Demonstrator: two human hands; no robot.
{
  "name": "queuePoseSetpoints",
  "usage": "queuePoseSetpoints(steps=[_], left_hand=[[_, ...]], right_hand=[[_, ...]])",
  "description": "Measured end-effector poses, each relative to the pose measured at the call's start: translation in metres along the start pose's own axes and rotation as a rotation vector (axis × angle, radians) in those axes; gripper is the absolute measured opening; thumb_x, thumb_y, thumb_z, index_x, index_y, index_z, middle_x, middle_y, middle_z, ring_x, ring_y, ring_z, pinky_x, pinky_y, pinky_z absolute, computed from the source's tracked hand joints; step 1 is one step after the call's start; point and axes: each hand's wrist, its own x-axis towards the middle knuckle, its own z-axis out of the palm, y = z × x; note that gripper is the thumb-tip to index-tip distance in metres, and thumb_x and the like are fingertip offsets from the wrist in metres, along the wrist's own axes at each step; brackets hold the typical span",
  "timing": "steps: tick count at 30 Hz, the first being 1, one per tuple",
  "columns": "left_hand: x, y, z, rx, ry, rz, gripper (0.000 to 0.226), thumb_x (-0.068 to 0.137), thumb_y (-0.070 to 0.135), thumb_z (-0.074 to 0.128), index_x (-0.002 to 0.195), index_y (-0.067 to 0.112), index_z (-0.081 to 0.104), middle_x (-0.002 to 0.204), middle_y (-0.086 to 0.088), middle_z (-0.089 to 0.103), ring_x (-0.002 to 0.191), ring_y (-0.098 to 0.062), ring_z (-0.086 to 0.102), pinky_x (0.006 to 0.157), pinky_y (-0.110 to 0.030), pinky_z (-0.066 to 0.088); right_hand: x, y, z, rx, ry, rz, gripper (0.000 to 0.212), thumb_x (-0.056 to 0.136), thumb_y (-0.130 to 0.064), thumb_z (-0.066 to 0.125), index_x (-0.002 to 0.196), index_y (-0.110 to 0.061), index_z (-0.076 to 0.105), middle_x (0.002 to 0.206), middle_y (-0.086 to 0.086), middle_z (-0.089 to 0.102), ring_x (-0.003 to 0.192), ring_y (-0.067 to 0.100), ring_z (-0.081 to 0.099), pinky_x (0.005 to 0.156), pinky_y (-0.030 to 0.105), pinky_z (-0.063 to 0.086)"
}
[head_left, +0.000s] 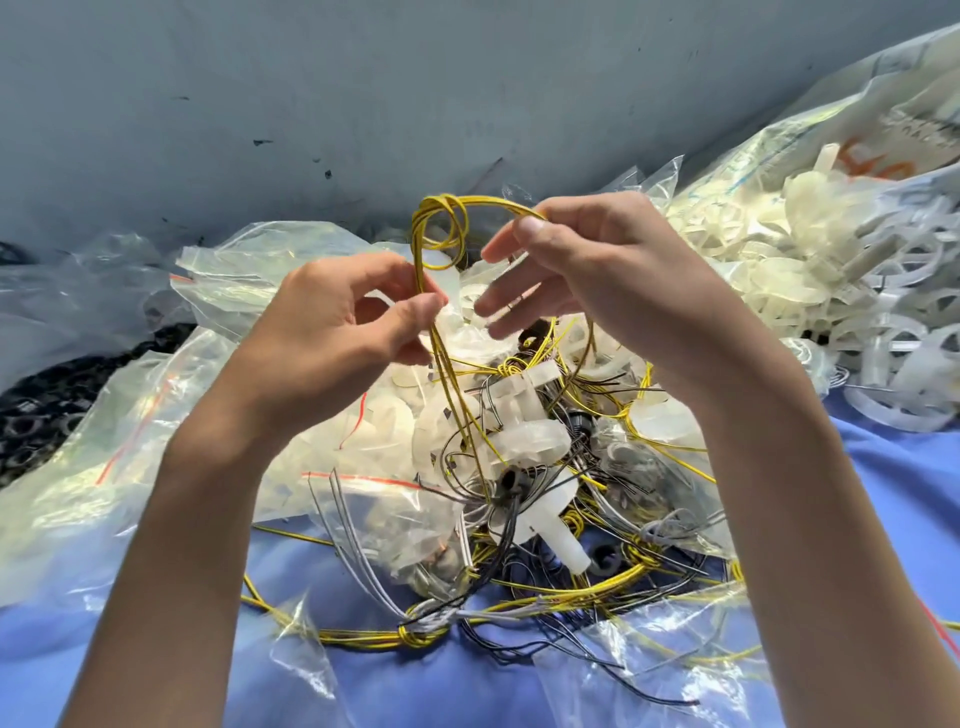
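The counter (883, 493) has a blue cover, like cloth. On it lie many clear plastic bags (130, 467), some with a red closing strip. In the middle is a tangle of yellow wires (363, 636), black wires (519, 649) and grey wires (358, 561) with white plastic parts (545, 525). At the right lies a pile of translucent rings (883, 353).

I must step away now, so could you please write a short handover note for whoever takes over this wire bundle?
Left hand pinches the yellow wire strands between thumb and forefinger, just under the loop.
Right hand pinches the wire's upper arc; its other fingers are spread.
The wire is held above the pile and runs down to a white plastic part.
Done: a small loop is coiled on top.
Left: probably finish tying the coil, then set it down.
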Motion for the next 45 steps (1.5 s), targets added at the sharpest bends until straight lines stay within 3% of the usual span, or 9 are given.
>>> queuePoseSetpoints(steps=[8, 15, 19, 27, 35, 37, 39, 42, 45], left_hand=[[0.003, 0.013, 0.002, -0.465, 0.205, 0.038, 0.009, 0.079, 0.025, 0.06, 0.08, 0.016, 0.058, 0.062, 0.01, 0.063, 0.058, -0.006, 0.066, 0.063, -0.012, 0.051], [0.004, 0.008, -0.007, -0.423, 0.226, 0.045, 0.01, 0.091, 0.016, 0.054, 0.081, 0.018, 0.057, 0.066, 0.011, 0.065, 0.066, -0.007, 0.067, 0.068, -0.013, 0.05], [0.004, 0.0, -0.012, -0.188, 0.199, -0.007, 0.013, 0.093, 0.019, 0.058, 0.082, 0.024, 0.059, 0.068, 0.014, 0.066, 0.066, 0.0, 0.065, 0.069, -0.016, 0.051], [-0.003, -0.023, -0.009, 0.795, -0.204, -0.339, 0.044, 0.065, 0.057, 0.075, 0.096, 0.036, 0.051, 0.096, 0.01, 0.052, 0.09, -0.015, 0.053, 0.079, -0.031, 0.043], [-0.002, -0.026, -0.013, 0.921, -0.069, -0.294, 0.029, 0.082, 0.013, 0.056, 0.105, 0.03, 0.053, 0.108, -0.004, 0.062, 0.104, -0.03, 0.054, 0.08, -0.036, 0.038], [-0.001, -0.024, -0.016, 0.94, -0.021, -0.272, 0.028, 0.084, 0.012, 0.052, 0.101, 0.033, 0.057, 0.107, -0.004, 0.065, 0.105, -0.03, 0.054, 0.077, -0.035, 0.032], [-0.001, -0.02, -0.019, 0.961, 0.017, -0.273, 0.029, 0.085, 0.01, 0.05, 0.094, 0.031, 0.067, 0.099, -0.002, 0.069, 0.101, -0.03, 0.055, 0.077, -0.035, 0.034], [-0.001, -0.018, -0.021, 0.972, -0.023, -0.308, 0.034, 0.083, 0.008, 0.048, 0.084, 0.025, 0.076, 0.07, 0.001, 0.062, 0.082, -0.027, 0.05, 0.067, -0.032, 0.034], [-0.001, -0.017, -0.02, 0.93, -0.019, -0.292, 0.03, 0.084, 0.011, 0.046, 0.089, 0.018, 0.075, 0.097, -0.013, 0.069, 0.097, -0.036, 0.056, 0.074, -0.035, 0.042]], right_hand=[[-0.005, 0.007, 0.009, -0.106, -0.377, -0.005, 0.034, 0.102, -0.017, 0.032, 0.124, 0.0, 0.051, 0.118, 0.018, 0.062, 0.083, 0.006, 0.063, 0.075, 0.012, 0.051], [0.0, 0.011, 0.009, -0.195, -0.337, -0.029, 0.039, 0.102, -0.024, 0.037, 0.114, 0.006, 0.057, 0.073, 0.002, 0.052, 0.067, 0.014, 0.057, 0.073, 0.035, 0.054], [0.001, 0.01, 0.004, -0.181, -0.223, -0.048, 0.026, 0.102, -0.026, 0.039, 0.096, -0.013, 0.06, 0.061, -0.011, 0.034, 0.057, 0.01, 0.039, 0.051, 0.023, 0.042], [0.003, 0.019, -0.008, -0.537, -0.111, 0.024, 0.04, 0.097, -0.042, 0.046, 0.072, -0.011, 0.05, 0.057, -0.005, 0.036, 0.056, 0.014, 0.034, 0.059, 0.031, 0.025], [0.004, 0.022, -0.008, -0.644, -0.144, 0.033, 0.049, 0.097, -0.04, 0.049, 0.074, 0.002, 0.055, 0.045, -0.011, 0.038, 0.044, 0.01, 0.033, 0.05, 0.029, 0.026], [0.004, 0.021, -0.007, -0.645, -0.202, 0.015, 0.052, 0.094, -0.044, 0.051, 0.099, 0.006, 0.062, 0.081, 0.008, 0.071, 0.074, 0.026, 0.063, 0.068, 0.036, 0.049], [0.002, 0.02, -0.006, -0.652, -0.238, 0.008, 0.055, 0.092, -0.046, 0.054, 0.115, 0.004, 0.058, 0.114, 0.02, 0.065, 0.104, 0.034, 0.06, 0.089, 0.047, 0.049], [0.0, 0.018, -0.001, -0.684, -0.27, -0.013, 0.046, 0.093, -0.041, 0.055, 0.117, -0.002, 0.059, 0.112, 0.015, 0.066, 0.102, 0.028, 0.061, 0.089, 0.042, 0.048], [0.002, 0.019, 0.005, -0.678, -0.265, -0.045, 0.042, 0.095, -0.039, 0.053, 0.11, -0.001, 0.062, 0.107, 0.019, 0.067, 0.098, 0.031, 0.061, 0.082, 0.041, 0.051]])
